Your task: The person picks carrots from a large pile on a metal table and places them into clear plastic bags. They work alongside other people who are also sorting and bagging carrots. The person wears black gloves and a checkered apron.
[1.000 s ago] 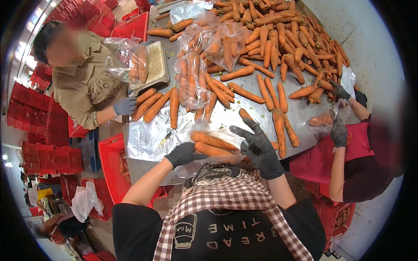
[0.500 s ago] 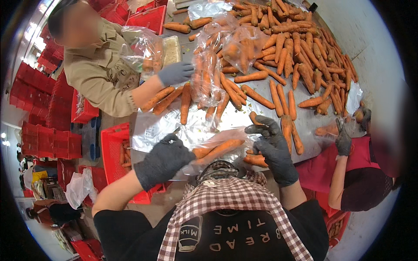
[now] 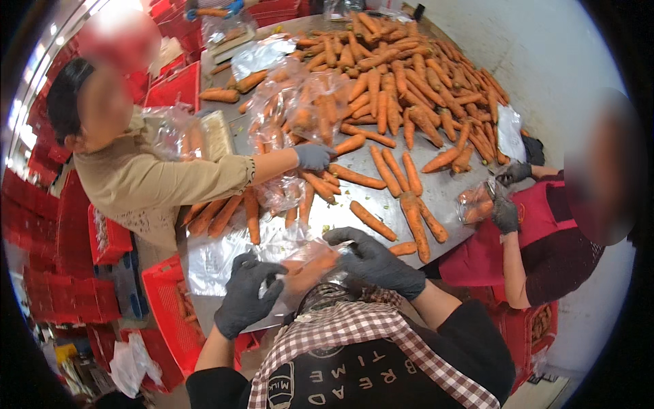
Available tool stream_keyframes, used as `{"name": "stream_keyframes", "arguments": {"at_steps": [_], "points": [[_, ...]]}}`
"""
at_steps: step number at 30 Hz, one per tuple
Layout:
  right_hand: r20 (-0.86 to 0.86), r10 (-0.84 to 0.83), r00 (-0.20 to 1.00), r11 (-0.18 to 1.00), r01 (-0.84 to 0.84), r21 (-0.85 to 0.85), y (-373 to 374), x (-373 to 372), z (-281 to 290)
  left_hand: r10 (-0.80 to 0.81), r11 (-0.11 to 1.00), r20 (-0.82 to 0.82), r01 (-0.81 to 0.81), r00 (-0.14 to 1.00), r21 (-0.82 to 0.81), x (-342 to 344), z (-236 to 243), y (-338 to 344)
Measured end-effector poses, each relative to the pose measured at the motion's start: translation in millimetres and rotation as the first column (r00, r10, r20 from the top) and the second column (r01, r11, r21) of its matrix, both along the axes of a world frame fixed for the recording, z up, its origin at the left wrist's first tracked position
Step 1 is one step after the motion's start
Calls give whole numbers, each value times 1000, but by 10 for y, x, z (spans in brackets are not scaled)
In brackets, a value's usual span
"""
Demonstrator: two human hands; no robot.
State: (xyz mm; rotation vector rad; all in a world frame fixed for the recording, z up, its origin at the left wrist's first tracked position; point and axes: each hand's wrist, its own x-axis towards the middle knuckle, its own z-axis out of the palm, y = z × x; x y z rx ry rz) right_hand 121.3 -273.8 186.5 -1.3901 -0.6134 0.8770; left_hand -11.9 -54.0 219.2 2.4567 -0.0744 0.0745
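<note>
My left hand (image 3: 248, 293), in a dark glove, is curled at the left end of a clear plastic bag (image 3: 308, 266) with carrots inside, its fingers gripping the film. My right hand (image 3: 373, 262), also dark-gloved, grips the bag's other end, its fingertips at the top of the film. Loose carrots (image 3: 416, 226) lie on the steel table (image 3: 463, 235) just beyond and right of my hands. Silvery plastic sheeting (image 3: 211, 266) lies at the table's near left, under part of the bag.
A co-worker (image 3: 163, 184) at left reaches across bagged carrots (image 3: 320, 102); another (image 3: 545, 238) at right holds a carrot bag (image 3: 473, 204). A carrot pile (image 3: 429, 88) covers the far table. Red crates (image 3: 160, 310) stand beside the table. A third worker's blue-gloved hands (image 3: 235, 7) show at top.
My hands have lifted and closed around the bag's ends. The left co-worker's hand has reached farther right to the carrots. The right co-worker's bag has shifted. The view has also shifted.
</note>
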Motion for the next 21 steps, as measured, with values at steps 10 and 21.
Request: {"name": "stream_keyframes", "arguments": {"at_steps": [10,21], "points": [[669,-319,672,685,651,-327,-783,730,-1735,-224,972,-152,231,963,31,57,-212,-60],[538,-8,843,683,397,-613,-678,803,-1596,65,997,-15,-64,998,33,135,-285,-65]]}}
